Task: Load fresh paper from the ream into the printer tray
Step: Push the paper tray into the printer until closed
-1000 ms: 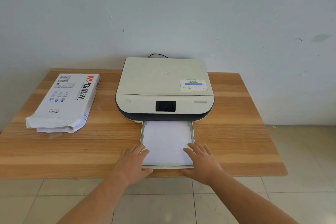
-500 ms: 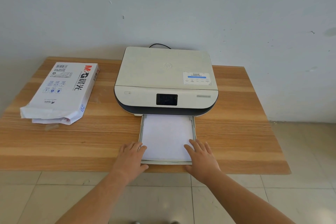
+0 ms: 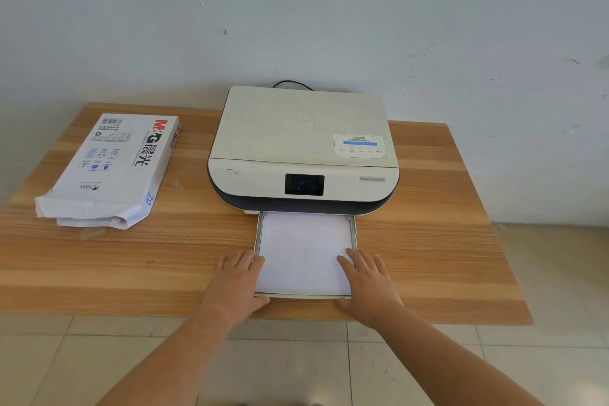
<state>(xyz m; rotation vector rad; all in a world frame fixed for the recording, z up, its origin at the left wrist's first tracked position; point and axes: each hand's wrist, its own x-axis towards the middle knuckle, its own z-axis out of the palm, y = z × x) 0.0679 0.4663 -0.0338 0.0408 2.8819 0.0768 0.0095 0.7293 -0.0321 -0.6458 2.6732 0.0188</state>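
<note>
Right at the front edge of the worktop (image 3: 428, 241), the printer tray (image 3: 354, 234) is pulled out toward the camera with a white stack of paper (image 3: 304, 250) lying flat in it, filling it pretty much side to side. Both hands are on the tray's near corners: the left hand (image 3: 237, 283) sits on the left corner with its fingers (image 3: 245, 260) spread flat and pointing toward the printer, thumb hooked around the tray's front lip, and the right hand (image 3: 369, 283) mirrors it on the right corner, fingers lying partly on the paper's edge. Neither hand is gripping anything, they're just open and resting flat against the tray (palms down, so I can't see how hard they're pressing). Behind the tray is the printer (image 3: 303, 155) itself, cream-white with a dark band under the front panel, a small dark screen (image 3: 304, 184) in the middle, a sticker (image 3: 360, 145) on the right side of the lid, and a black cable (image 3: 291, 84) looping out the back against the wall (image 3: 296, 10). Well off to the left, apart from the printer, the ream (image 3: 108, 171) lies flat in its white wrapper with red and black lettering, near end torn open and crumpled, with sheet edges peeking out. Below the worktop you get pale tiled floor (image 3: 296, 366).
</note>
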